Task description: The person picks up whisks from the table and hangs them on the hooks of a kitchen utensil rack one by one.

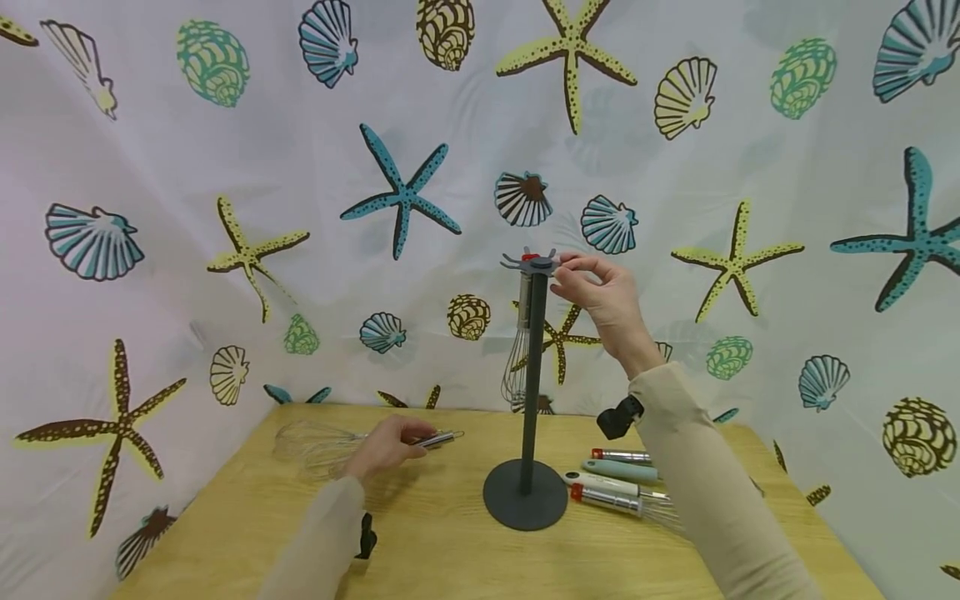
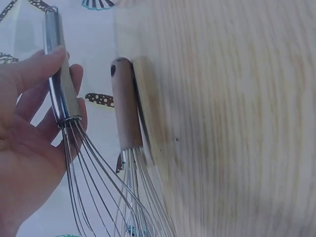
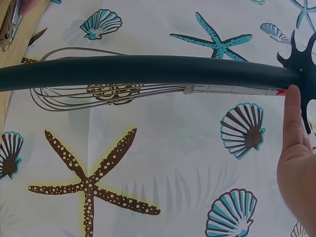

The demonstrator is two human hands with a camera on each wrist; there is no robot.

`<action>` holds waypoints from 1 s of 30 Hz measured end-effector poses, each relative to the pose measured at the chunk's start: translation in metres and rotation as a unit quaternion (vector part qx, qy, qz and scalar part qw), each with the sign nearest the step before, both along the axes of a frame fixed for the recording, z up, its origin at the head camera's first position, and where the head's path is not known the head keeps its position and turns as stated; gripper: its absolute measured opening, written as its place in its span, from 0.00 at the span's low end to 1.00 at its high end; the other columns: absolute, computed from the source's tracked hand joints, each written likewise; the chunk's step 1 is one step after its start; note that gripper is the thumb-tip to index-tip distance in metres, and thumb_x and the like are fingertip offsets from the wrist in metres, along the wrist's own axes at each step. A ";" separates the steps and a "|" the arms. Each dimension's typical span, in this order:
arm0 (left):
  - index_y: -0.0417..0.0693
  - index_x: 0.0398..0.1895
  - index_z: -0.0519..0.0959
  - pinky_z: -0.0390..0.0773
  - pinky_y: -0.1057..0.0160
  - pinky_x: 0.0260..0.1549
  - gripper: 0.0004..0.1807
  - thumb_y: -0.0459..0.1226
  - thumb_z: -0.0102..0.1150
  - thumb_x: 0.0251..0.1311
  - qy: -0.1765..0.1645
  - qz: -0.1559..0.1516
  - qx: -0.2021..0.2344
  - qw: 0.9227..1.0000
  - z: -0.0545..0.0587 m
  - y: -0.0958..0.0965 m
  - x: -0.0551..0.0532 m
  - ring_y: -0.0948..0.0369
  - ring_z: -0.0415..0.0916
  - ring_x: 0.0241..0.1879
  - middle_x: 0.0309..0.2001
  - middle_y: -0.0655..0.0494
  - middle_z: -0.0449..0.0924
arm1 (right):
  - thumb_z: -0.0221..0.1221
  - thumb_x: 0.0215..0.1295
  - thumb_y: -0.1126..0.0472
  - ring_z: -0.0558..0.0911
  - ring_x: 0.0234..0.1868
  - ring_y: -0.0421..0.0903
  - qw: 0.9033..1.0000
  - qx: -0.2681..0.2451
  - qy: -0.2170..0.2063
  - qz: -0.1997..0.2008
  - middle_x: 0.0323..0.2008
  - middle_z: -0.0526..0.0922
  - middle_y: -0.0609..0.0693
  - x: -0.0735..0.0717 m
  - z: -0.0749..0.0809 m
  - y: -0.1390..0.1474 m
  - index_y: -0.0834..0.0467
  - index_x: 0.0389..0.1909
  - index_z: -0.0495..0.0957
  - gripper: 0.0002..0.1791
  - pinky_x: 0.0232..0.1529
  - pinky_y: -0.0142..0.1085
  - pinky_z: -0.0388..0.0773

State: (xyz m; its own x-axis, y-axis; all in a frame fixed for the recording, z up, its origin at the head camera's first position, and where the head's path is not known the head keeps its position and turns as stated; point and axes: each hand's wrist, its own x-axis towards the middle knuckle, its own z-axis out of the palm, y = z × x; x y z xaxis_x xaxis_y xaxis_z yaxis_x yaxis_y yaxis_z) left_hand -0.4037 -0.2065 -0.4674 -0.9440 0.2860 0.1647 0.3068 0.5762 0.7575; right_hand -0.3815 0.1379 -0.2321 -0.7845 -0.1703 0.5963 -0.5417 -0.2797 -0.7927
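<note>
My left hand [image 1: 386, 450] grips the metal handle of a wire whisk [image 2: 63, 94] close over the table's left side. Just beside it in the left wrist view lies a whisk with a brown handle [image 2: 127, 106]. A dark upright stand [image 1: 534, 375] with a round base and a ring of hooks is in the middle. From its hooks hangs a red-tipped metal whisk [image 1: 524, 304], behind the post. Up at the hook ring, my right hand [image 1: 603, 300] pinches the right edge between thumb and fingers; the right wrist view shows one finger straight against the post's top.
Several more utensils lie right of the base: a red-tipped whisk [image 1: 611, 500], a white handle [image 1: 600, 484], a mint handle [image 1: 621, 471] and another red-tipped handle [image 1: 618, 455]. My right forearm partly covers them. A shell-patterned curtain [image 1: 450, 367] surrounds the wooden table [image 1: 450, 550].
</note>
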 end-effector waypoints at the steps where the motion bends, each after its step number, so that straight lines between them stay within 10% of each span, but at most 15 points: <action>1: 0.42 0.54 0.82 0.81 0.54 0.46 0.18 0.26 0.62 0.59 0.000 0.007 0.009 1.000 0.000 0.002 0.001 0.52 0.82 0.48 0.50 0.46 0.84 | 0.67 0.60 0.63 0.85 0.43 0.43 1.000 -0.001 -0.001 0.001 0.56 0.74 0.56 0.000 0.000 0.000 0.58 0.34 0.83 0.04 0.51 0.39 0.81; 13: 0.50 0.60 0.79 0.81 0.57 0.46 0.23 0.37 0.66 0.60 -0.009 0.026 0.158 0.987 0.009 0.011 0.015 0.53 0.80 0.50 0.52 0.47 0.81 | 0.64 0.63 0.65 0.85 0.44 0.42 1.000 0.001 0.000 0.001 0.56 0.74 0.56 0.001 -0.001 -0.001 0.57 0.34 0.82 0.01 0.52 0.39 0.81; 30: 0.47 0.63 0.76 0.83 0.63 0.40 0.24 0.30 0.61 0.63 0.029 0.050 0.221 0.974 0.022 0.033 0.017 0.50 0.79 0.49 0.55 0.42 0.80 | 0.67 0.61 0.63 0.85 0.46 0.43 1.000 -0.004 0.003 0.008 0.56 0.74 0.56 0.001 -0.001 0.001 0.57 0.34 0.82 0.03 0.51 0.39 0.81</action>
State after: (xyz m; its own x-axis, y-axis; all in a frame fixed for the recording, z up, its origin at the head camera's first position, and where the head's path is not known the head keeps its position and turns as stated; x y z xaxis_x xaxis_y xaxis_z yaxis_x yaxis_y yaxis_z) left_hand -0.3865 -0.1732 -0.4452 -0.9489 0.0829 0.3045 0.3155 0.2277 0.9212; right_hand -0.3806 0.1388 -0.2331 -0.7781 -0.1772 0.6026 -0.5423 -0.2946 -0.7869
